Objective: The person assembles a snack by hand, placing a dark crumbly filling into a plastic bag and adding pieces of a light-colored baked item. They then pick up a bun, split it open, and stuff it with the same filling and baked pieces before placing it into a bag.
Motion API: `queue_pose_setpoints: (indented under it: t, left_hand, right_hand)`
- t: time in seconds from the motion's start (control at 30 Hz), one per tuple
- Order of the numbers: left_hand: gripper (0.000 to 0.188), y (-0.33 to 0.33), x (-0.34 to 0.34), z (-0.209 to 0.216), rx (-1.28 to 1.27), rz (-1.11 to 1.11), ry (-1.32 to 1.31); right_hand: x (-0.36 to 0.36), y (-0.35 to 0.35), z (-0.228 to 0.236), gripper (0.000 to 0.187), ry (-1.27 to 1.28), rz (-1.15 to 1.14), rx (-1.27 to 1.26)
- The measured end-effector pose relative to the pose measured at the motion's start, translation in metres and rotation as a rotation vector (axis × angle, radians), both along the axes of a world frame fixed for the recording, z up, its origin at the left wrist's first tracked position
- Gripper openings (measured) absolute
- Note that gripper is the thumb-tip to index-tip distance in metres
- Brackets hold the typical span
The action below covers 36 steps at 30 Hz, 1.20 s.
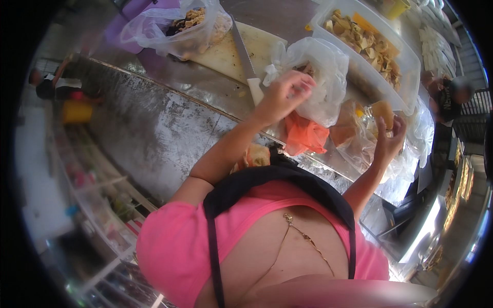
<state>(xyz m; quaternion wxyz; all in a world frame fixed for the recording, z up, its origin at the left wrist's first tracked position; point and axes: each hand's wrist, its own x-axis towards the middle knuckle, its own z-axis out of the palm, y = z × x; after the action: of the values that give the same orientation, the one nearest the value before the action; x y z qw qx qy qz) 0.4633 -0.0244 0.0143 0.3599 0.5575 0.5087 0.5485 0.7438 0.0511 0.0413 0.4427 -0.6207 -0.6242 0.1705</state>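
My right hand [391, 137] holds a small tan piece [382, 114], bread-like in look, upright between thumb and fingers. It is above clear plastic bags at the table's front edge. My left hand [290, 95] hovers at the near side of a cloudy plastic bag [326, 77] whose mouth is open. The left fingers are bent and smeared by motion, so I cannot see whether they pinch anything. Something dark shows inside that bag, just beyond the fingertips. An orange-red plastic bag [306, 134] lies below it. Many tan folded pieces [364, 43] fill a clear bin [410, 84] behind my right hand.
A long serrated knife [243, 50] lies with its blade across a cutting board [218, 54], its white handle near my left wrist. Left of it stands a clear bag of brown crumbly food [190, 23] by a purple container [123, 28]. Other people are visible at both sides.
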Motion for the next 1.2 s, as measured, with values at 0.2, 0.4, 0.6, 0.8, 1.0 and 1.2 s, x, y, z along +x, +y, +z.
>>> queue_pose_setpoints:
  t: [0.2,0.4,0.6,0.8,1.0,1.2]
  left_hand:
    - [0.038,0.021,-0.104,-0.006,-0.122,-0.069,-0.486]
    - [0.052,-0.005,-0.157,-0.001,-0.206,-0.365,-0.797]
    - [0.053,-0.003,-0.21,-0.006,-0.223,-0.339,-0.788]
    - [0.051,0.006,-0.229,0.0,-0.223,-0.504,-0.709]
    - [0.046,0.013,-0.222,0.006,-0.308,-0.579,-0.742]
    - [0.053,0.015,-0.191,0.011,-0.382,-0.604,-0.812]
  right_hand:
    - [-0.124,-0.022,0.004,0.053,0.105,0.477,0.403]
    - [-0.279,-0.049,-0.017,0.066,-0.106,0.583,0.673]
    - [-0.317,-0.074,-0.025,0.073,0.052,0.517,0.41]
    - [-0.32,-0.078,-0.025,0.063,0.544,0.41,0.095]
    - [-0.299,-0.071,0.004,0.096,0.537,0.703,-0.129]
    - [-0.281,-0.058,0.016,0.084,0.405,0.72,-0.229]
